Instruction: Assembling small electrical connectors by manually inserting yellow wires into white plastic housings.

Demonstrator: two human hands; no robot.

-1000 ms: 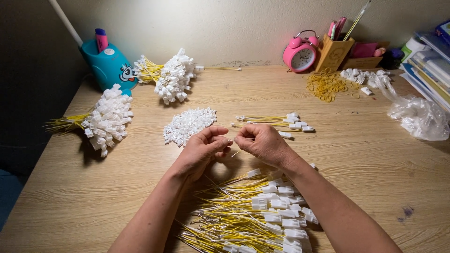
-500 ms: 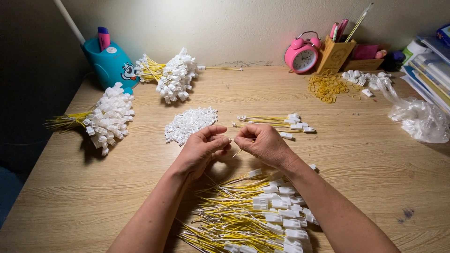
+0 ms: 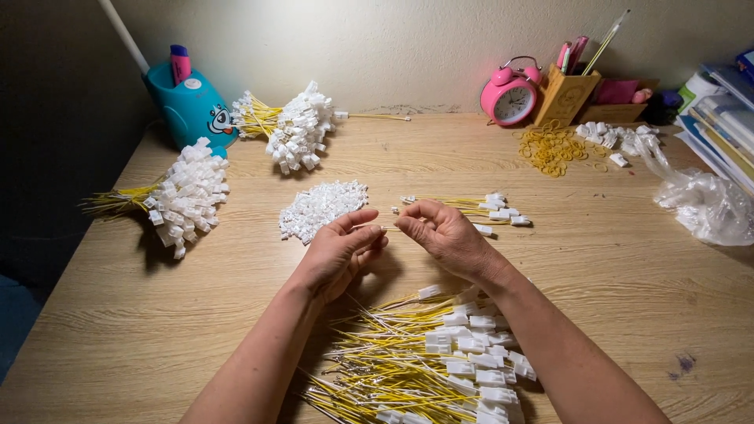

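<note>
My left hand (image 3: 339, 250) and my right hand (image 3: 442, 233) meet over the middle of the wooden table (image 3: 597, 267), fingertips almost touching. Between them they pinch a thin yellow wire (image 3: 382, 227), with the left fingers curled round one end; any connector on it is hidden. Just beyond the hands lies a heap of small white plastic connectors (image 3: 322, 208). A short row of finished yellow wires with white connectors (image 3: 471, 209) lies to the right of it. Under my forearms spreads a big pile of yellow wires with white connectors (image 3: 428, 361).
Two bound bunches of wired connectors lie at the left (image 3: 184, 196) and back (image 3: 294, 133). A teal pen holder (image 3: 188, 106), pink alarm clock (image 3: 510, 94), wooden pencil box (image 3: 567, 94), yellow rubber bands (image 3: 554, 147), a plastic bag (image 3: 703, 204) and stacked books (image 3: 726, 110) line the back and right.
My hands have drifted slightly apart, so a short stretch of the yellow wire now shows between the fingertips. Everything else stays put.
</note>
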